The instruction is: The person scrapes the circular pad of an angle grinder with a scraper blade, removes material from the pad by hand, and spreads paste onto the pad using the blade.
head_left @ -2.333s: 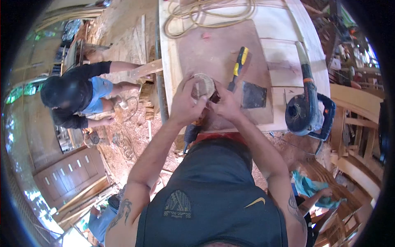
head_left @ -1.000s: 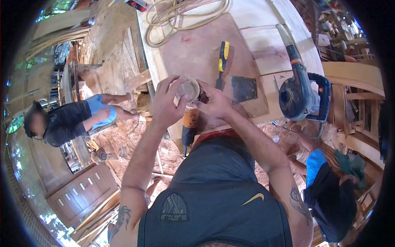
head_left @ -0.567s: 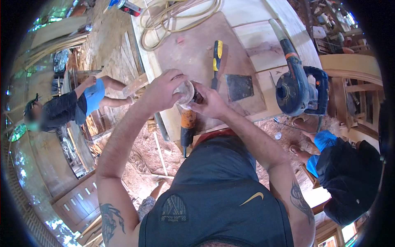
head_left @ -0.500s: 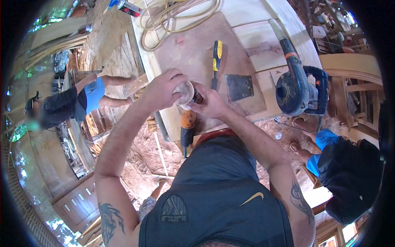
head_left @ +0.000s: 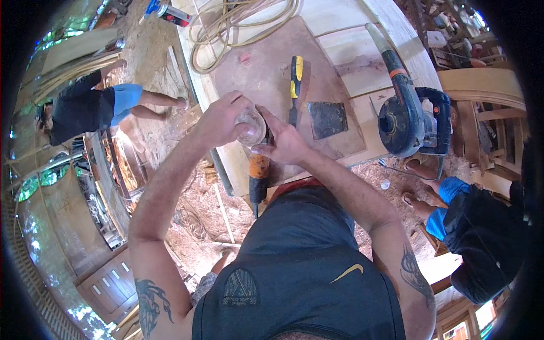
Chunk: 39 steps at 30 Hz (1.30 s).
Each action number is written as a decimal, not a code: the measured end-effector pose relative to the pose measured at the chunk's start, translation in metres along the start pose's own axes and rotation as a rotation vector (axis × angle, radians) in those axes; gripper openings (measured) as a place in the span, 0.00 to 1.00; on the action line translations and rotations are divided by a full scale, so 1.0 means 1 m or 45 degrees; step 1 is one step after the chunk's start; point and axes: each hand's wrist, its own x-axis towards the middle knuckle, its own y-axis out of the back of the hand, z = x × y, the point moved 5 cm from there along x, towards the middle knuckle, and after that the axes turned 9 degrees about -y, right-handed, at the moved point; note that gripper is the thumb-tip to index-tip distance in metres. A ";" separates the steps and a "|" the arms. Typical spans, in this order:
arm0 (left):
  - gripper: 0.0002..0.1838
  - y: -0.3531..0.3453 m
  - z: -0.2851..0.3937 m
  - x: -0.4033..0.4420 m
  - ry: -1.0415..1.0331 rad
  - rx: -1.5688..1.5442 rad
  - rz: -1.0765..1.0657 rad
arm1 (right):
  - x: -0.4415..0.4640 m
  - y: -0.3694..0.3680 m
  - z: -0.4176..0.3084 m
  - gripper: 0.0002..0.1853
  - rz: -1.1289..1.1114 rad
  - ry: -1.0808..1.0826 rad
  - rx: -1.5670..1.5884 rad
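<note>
Near the right hand (head_left: 285, 143) lies a yellow-handled tool (head_left: 296, 77) (dark sheet (head_left: 327, 120) beside).

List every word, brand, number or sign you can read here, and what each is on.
No words or numbers are readable.
Yellow swoosh, without letters: on the dark top.
Markings on the top's patch: too small to read.
Label on the can: too blurred.
Blower: nothing legible.

Brand mark: yellow Nike swoosh (head_left: 347, 273), positioned on the chest of the black sleeveless shirt (head_left: 306, 283). Dark dome-shaped patterned emblem (head_left: 240, 287), opposite side of same shirt: lettering at base too small to read. Red, black and white cylindrical can (head_left: 174, 15): label print illegible
</note>
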 end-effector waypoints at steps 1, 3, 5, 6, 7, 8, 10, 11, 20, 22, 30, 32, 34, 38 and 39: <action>0.25 0.000 0.000 0.000 0.005 0.004 -0.001 | 0.000 -0.001 0.002 0.56 0.010 0.015 -0.027; 0.25 0.001 0.000 0.001 0.018 0.013 -0.002 | 0.000 -0.001 0.000 0.57 0.027 0.045 -0.081; 0.24 0.001 -0.002 0.001 0.017 0.007 -0.020 | 0.001 0.001 -0.002 0.57 -0.061 -0.066 -0.070; 0.24 0.001 -0.003 0.001 0.016 0.004 -0.029 | 0.002 0.001 -0.002 0.58 -0.106 -0.122 -0.063; 0.24 0.001 -0.003 0.000 0.022 0.009 -0.033 | 0.002 0.001 -0.002 0.58 -0.091 -0.094 -0.076; 0.24 0.001 -0.004 0.000 0.027 0.015 -0.037 | 0.002 0.000 -0.001 0.58 -0.076 -0.067 -0.089; 0.23 0.001 -0.005 0.000 0.029 0.018 -0.039 | 0.003 0.000 0.000 0.58 -0.069 -0.055 -0.093; 0.24 0.000 -0.006 0.000 0.025 0.014 -0.035 | 0.003 0.000 0.001 0.58 -0.077 -0.069 -0.084; 0.24 0.000 -0.007 -0.002 0.046 -0.002 -0.023 | 0.004 0.001 0.003 0.58 -0.081 -0.075 -0.054; 0.24 -0.001 -0.007 -0.005 0.092 -0.036 -0.011 | 0.004 0.002 0.002 0.57 -0.080 -0.067 -0.044; 0.32 -0.006 0.001 -0.020 0.254 -0.106 0.079 | -0.003 0.011 -0.002 0.49 -0.067 -0.166 0.037; 0.37 -0.008 0.010 -0.024 0.240 0.024 0.096 | -0.008 0.025 0.003 0.45 0.101 -0.147 -0.162; 0.41 -0.010 0.021 -0.028 0.263 0.080 0.103 | -0.016 0.049 0.016 0.42 0.316 -0.128 -0.428; 0.42 -0.014 0.045 -0.028 0.448 0.063 0.117 | -0.033 0.111 0.017 0.38 0.594 -0.124 -0.966; 0.42 -0.015 0.046 -0.029 0.501 0.061 0.131 | -0.035 0.123 0.010 0.38 0.606 -0.137 -1.076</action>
